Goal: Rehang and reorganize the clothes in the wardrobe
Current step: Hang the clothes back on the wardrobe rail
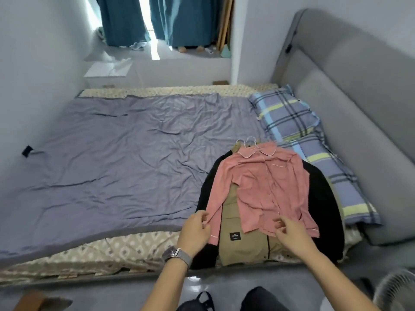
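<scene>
A pink collared shirt (267, 187) on a white hanger (250, 142) lies on top of a khaki-and-black jacket (244, 245) at the bed's near right corner. My left hand (196, 230), with a watch on its wrist, pinches the end of the shirt's left sleeve. My right hand (289, 230) has its fingers curled on the shirt's lower hem. A second white hanger hook shows beside the first, above the collar. No wardrobe is in view.
The bed (101, 153) carries a wrinkled purple sheet, with plaid pillows (289, 117) against the grey padded headboard (350, 108) on the right. Teal curtains (155, 19) hang at the back. A white fan (397, 290) stands at the lower right floor.
</scene>
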